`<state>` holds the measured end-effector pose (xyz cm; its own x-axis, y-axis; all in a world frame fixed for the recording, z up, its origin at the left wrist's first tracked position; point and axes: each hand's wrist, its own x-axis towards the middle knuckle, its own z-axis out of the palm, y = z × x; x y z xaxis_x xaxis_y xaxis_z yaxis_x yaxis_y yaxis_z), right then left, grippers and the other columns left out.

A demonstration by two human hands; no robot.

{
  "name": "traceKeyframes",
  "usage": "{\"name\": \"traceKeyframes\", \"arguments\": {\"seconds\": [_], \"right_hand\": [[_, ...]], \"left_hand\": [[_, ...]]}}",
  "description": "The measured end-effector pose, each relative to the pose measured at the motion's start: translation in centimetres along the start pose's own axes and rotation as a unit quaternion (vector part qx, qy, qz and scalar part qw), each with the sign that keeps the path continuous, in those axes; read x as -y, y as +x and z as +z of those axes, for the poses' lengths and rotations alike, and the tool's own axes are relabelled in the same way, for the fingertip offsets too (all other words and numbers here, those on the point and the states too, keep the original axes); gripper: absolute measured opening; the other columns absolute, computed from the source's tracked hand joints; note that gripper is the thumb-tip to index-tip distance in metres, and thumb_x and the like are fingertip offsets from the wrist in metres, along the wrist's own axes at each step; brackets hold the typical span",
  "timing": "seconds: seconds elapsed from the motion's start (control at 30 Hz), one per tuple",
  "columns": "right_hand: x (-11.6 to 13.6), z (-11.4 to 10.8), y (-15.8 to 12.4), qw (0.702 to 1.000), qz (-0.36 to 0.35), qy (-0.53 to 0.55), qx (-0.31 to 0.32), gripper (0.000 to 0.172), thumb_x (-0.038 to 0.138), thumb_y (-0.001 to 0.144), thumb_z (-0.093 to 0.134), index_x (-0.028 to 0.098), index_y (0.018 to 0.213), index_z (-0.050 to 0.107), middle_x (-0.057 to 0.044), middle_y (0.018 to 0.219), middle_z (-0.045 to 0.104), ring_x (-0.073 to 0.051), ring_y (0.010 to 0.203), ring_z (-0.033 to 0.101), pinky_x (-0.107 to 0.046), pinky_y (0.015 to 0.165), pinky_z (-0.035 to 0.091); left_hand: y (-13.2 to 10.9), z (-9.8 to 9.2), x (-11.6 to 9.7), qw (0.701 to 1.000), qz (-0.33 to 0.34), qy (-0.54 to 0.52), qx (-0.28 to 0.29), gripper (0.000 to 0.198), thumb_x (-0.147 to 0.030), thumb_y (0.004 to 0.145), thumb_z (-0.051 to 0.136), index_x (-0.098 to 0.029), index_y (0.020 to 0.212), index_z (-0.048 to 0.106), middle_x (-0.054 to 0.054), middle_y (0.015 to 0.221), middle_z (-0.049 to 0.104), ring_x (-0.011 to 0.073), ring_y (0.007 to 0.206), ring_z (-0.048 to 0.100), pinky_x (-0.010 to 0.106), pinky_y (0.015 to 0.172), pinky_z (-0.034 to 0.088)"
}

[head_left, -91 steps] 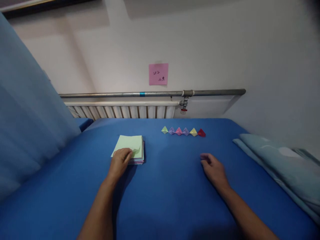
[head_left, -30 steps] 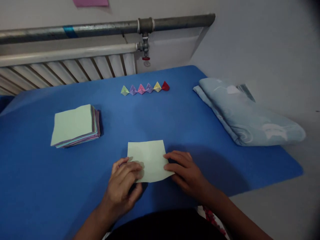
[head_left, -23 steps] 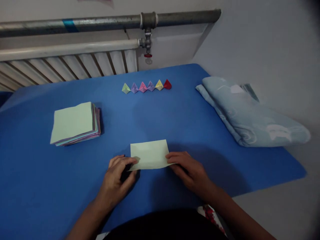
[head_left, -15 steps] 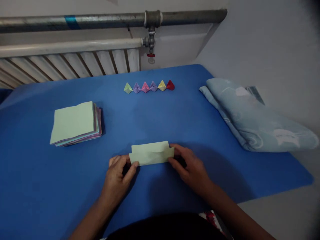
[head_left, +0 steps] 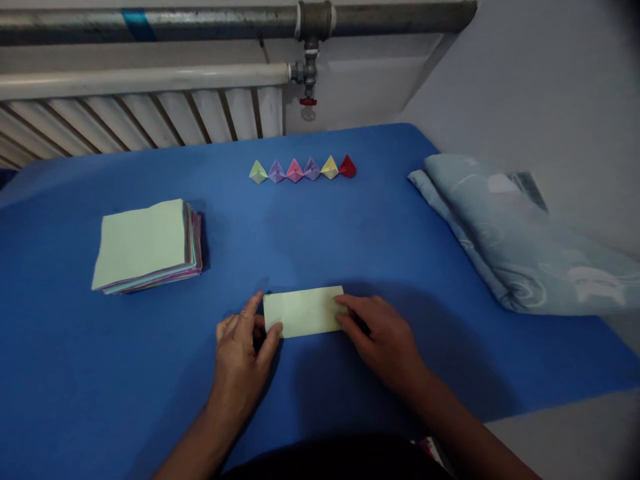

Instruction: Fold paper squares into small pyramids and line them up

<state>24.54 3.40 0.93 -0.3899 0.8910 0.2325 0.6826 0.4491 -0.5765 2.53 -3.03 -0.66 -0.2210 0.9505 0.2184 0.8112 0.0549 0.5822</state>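
Observation:
A pale green sheet of paper (head_left: 304, 312), folded into a long rectangle, lies on the blue tabletop in front of me. My left hand (head_left: 243, 348) grips its left end, thumb on the lower left corner and index finger along the left edge near the upper corner. At the other end, my right hand (head_left: 383, 337) pinches the paper's right edge between thumb and fingers. The long edges now lie together, so the sheet reads as one flat strip. The layers underneath are hidden.
A stack of coloured paper (head_left: 143, 243), green on top, sits at left. Several small folded paper shapes (head_left: 295, 171) stand in a row toward the back. Folded pale blue cloth (head_left: 510, 240) lies at right. Behind the table (head_left: 240, 233) are a radiator (head_left: 170, 119) and a red-handled valve (head_left: 309, 101).
The paper's upper flap has come level with the lower part, making one even rectangle. My left index finger has moved up to the upper left corner. The view has shifted slightly.

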Motion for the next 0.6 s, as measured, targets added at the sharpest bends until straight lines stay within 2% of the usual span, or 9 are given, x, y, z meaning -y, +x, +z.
{"name": "traceKeyframes", "arguments": {"seconds": [0.17,0.43,0.53,0.6], "right_hand": [[0.03,0.17,0.07,0.999,-0.009,-0.038,0.012,0.020,0.023,0.093,0.051,0.018,0.103,0.067,-0.004,0.078,0.067,-0.019,0.071,0.059,-0.034,0.071,0.043],[0.19,0.26,0.01,0.995,-0.010,-0.090,0.040,0.025,0.025,0.095,0.045,0.019,0.102,0.068,-0.005,0.079,0.065,-0.020,0.073,0.056,-0.034,0.070,0.041],[0.30,0.26,0.09,0.993,-0.009,-0.109,0.054,0.025,0.024,0.095,0.045,0.019,0.101,0.069,-0.006,0.080,0.065,-0.020,0.073,0.055,-0.034,0.071,0.041],[0.25,0.29,0.17,0.991,-0.012,-0.119,0.057,0.025,0.024,0.095,0.045,0.020,0.102,0.069,-0.006,0.081,0.065,-0.020,0.073,0.055,-0.034,0.072,0.041]], "left_hand": [[0.03,-0.02,-0.17,0.999,0.037,0.034,-0.007,0.048,-0.032,0.088,0.055,-0.018,0.134,0.046,-0.001,0.073,0.064,0.0185,0.074,0.058,0.039,0.085,0.042],[0.06,-0.27,-0.09,0.991,0.075,0.109,0.001,0.039,-0.034,0.092,0.049,-0.013,0.124,0.054,0.002,0.072,0.062,0.0196,0.070,0.056,0.039,0.079,0.041],[0.01,-0.37,-0.44,0.982,0.091,0.164,-0.015,0.034,-0.033,0.092,0.050,-0.012,0.116,0.061,0.009,0.083,0.065,0.0239,0.078,0.056,0.041,0.076,0.041],[-0.11,-0.23,-0.96,0.973,0.133,0.185,-0.024,0.029,-0.023,0.092,0.049,-0.016,0.115,0.063,0.013,0.099,0.066,0.0270,0.090,0.056,0.043,0.080,0.041]]}}
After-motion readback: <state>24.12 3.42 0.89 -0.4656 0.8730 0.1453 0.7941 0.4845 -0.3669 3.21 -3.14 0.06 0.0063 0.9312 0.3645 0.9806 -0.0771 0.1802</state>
